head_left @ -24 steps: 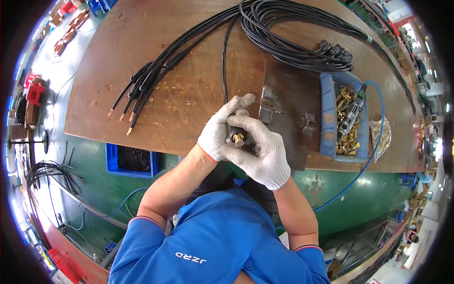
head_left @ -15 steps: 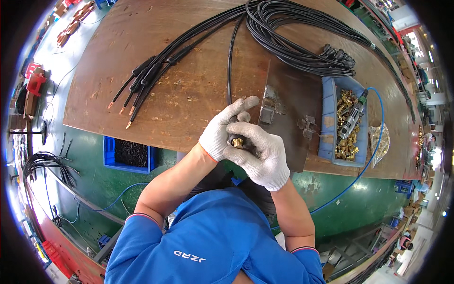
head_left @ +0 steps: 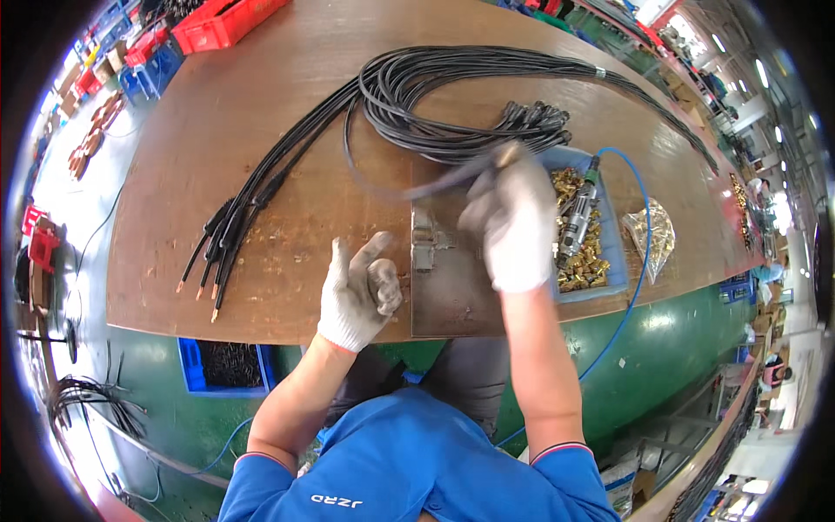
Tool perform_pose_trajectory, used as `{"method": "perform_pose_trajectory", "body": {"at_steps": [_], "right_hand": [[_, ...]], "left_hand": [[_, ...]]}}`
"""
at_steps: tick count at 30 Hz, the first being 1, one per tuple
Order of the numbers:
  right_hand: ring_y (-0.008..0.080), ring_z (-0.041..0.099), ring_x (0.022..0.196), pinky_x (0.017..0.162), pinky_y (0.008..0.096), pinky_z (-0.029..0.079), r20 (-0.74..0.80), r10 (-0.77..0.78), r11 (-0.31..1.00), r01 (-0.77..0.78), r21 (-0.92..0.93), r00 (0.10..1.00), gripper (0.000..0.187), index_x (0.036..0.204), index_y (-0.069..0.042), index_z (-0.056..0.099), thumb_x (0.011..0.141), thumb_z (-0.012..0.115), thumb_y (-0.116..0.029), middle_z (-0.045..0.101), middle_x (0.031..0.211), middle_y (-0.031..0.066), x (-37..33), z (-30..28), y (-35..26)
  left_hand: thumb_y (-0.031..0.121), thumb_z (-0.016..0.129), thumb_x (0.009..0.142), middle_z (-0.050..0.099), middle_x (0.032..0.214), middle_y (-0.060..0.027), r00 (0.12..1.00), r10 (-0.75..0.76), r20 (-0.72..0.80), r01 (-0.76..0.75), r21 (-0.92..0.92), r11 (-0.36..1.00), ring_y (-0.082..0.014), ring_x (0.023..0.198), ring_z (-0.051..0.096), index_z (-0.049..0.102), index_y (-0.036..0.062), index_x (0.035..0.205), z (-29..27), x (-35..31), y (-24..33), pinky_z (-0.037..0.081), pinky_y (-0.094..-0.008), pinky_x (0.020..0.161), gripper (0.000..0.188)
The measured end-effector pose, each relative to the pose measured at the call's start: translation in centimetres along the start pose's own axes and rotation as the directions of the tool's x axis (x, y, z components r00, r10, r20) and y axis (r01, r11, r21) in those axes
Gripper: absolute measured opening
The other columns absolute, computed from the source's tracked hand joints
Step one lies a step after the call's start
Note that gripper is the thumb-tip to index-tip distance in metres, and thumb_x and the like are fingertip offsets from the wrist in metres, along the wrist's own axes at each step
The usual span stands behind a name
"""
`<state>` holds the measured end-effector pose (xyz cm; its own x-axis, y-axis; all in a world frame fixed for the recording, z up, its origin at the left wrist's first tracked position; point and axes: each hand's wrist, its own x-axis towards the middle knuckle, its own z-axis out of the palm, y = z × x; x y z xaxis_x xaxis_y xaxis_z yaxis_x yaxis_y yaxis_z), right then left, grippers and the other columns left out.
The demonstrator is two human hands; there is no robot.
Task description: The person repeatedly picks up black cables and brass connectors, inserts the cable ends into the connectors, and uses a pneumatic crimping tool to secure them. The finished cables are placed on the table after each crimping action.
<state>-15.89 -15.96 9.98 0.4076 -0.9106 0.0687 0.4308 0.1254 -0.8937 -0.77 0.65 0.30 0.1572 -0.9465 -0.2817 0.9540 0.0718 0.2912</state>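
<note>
1. Your left hand (head_left: 355, 291), gloved in white, is grasping nothing now: its fingers are parting in a loose curl near the front edge of the brown table (head_left: 261, 78), no longer meeting the other hand.
2. The black cable (head_left: 435, 184) is sweeping, blurred, from the large coil (head_left: 435, 146) toward your right side, whereas earlier it was running down to both hands.
3. Your right hand (head_left: 520, 222), also blurred, is clutching that cable's end, having moved up and away, and is passing between the coil and the blue bin (head_left: 616, 252).
4. Farthest left, a blue box (head_left: 228, 391) is sitting on the green floor (head_left: 665, 335); a red crate (head_left: 217, 30), newly showing, is standing at the table's far edge.
5. Copper-tipped leads (head_left: 228, 235) are lying left of a dark plate (head_left: 452, 304).
6. On the right, the bin is holding brass fittings (head_left: 583, 271) and a grey tool (head_left: 577, 222); a blue hose (head_left: 645, 204) is curving past a clear bag (head_left: 657, 239).
</note>
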Motion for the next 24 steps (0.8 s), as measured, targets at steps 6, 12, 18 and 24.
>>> {"method": "perform_pose_trajectory", "body": {"at_steps": [6, 12, 18, 24], "right_hand": [[0.0149, 0.066, 0.066, 0.065, 0.03, 0.055, -0.097, -0.01, 0.995, 0.0, -0.098, 0.995, 0.036, 0.132, 0.0, 0.066, 0.109, 0.066, -0.028, 0.075, 0.096, 0.0108, -1.6, -2.8, 2.0], [0.0108, 0.07, 0.077, 0.071, 0.0271, 0.056, 0.22, 0.193, 0.789, -0.018, -0.614, 0.956, 0.027, 0.124, 0.001, 0.074, 0.104, 0.074, -0.016, 0.077, 0.094, 0.0077, -8.7, -2.2, 7.1], [0.014, 0.074, 0.085, 0.078, 0.0293, 0.059, 0.341, 0.089, 0.718, 0.177, -0.673, 0.936, 0.024, 0.122, 0.001, 0.074, 0.1, 0.074, -0.008, 0.079, 0.098, 0.0119, -9.3, -1.9, 7.2], [0.0095, 0.067, 0.083, 0.077, 0.0266, 0.055, 0.343, 0.113, 0.732, 0.155, -0.664, 0.933, 0.024, 0.123, 0.002, 0.075, 0.1, 0.074, -0.007, 0.077, 0.098, 0.008, -9.2, -2.1, 7.0]], "left_hand": [[0.066, 0.05, 0.109, 0.057, 0.074, -0.0034, 0.973, 0.231, -0.025, -0.214, 0.285, 0.934, -0.0169, 0.058, 0.052, 0.061, 0.0076, 0.137, -1.0, -2.3, 1.1, 0.041, -0.03, 0.052, 0.065], [0.015, 0.066, 0.107, 0.071, 0.088, -0.0093, 0.795, 0.603, -0.064, -0.183, 0.923, 0.339, -0.018, 0.07, 0.067, 0.069, 0.0019, 0.125, -0.5, -6.3, 5.6, 0.051, -0.0296, 0.065, 0.022], [0.024, 0.076, 0.096, 0.076, 0.111, -0.0127, 0.494, 0.81, 0.317, 0.417, 0.73, -0.541, -0.0308, 0.096, 0.074, 0.074, 0.0091, 0.119, -3.7, -9.2, 12.2, 0.058, -0.0424, 0.086, 0.027], [0.031, 0.072, 0.098, 0.076, 0.118, -0.0147, 0.558, 0.79, 0.256, 0.611, 0.517, -0.599, -0.0363, 0.108, 0.073, 0.074, 0.0116, 0.124, -4.6, -9.7, 13.4, 0.057, -0.0491, 0.094, 0.032]]}}
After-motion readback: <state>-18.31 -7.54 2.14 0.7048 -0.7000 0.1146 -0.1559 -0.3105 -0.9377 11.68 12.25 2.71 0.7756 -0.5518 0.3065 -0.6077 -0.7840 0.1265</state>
